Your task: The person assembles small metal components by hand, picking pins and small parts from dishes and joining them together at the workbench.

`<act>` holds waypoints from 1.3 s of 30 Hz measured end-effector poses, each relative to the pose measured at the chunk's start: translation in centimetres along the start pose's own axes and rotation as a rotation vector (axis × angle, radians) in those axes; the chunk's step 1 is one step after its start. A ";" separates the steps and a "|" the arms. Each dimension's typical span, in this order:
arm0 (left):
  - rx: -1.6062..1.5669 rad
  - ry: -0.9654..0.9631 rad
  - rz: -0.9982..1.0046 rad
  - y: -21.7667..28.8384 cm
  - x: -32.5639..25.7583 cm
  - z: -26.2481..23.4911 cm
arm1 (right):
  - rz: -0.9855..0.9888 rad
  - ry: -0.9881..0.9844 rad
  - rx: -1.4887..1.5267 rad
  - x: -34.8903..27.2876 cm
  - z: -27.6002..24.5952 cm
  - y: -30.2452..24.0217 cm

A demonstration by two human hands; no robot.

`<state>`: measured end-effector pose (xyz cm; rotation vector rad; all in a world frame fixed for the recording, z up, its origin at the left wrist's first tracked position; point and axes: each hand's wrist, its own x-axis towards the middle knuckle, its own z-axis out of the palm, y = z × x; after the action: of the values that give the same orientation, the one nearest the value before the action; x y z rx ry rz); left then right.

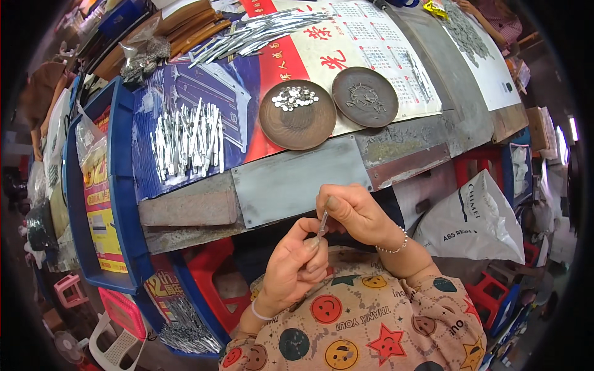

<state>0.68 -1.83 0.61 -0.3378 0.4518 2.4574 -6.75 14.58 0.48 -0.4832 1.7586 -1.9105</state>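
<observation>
Silvery and slim, a small piece (322,225) is lying between the left hand (293,260) and right hand (359,213), whose fingertips are pinching opposite ends, light, steady pressure probably serving best.

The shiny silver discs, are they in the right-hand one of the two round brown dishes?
No, the shiny silver discs lie in the left brown dish.
</observation>
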 end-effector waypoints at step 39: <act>2.081 1.073 0.740 22.7 3.2 -4.1 | -0.612 0.372 -0.717 0.6 -5.8 1.5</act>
<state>-15.11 -18.94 1.22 -0.4560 3.2916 0.7208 -10.32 18.90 -1.63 -1.0709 2.8060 -1.7437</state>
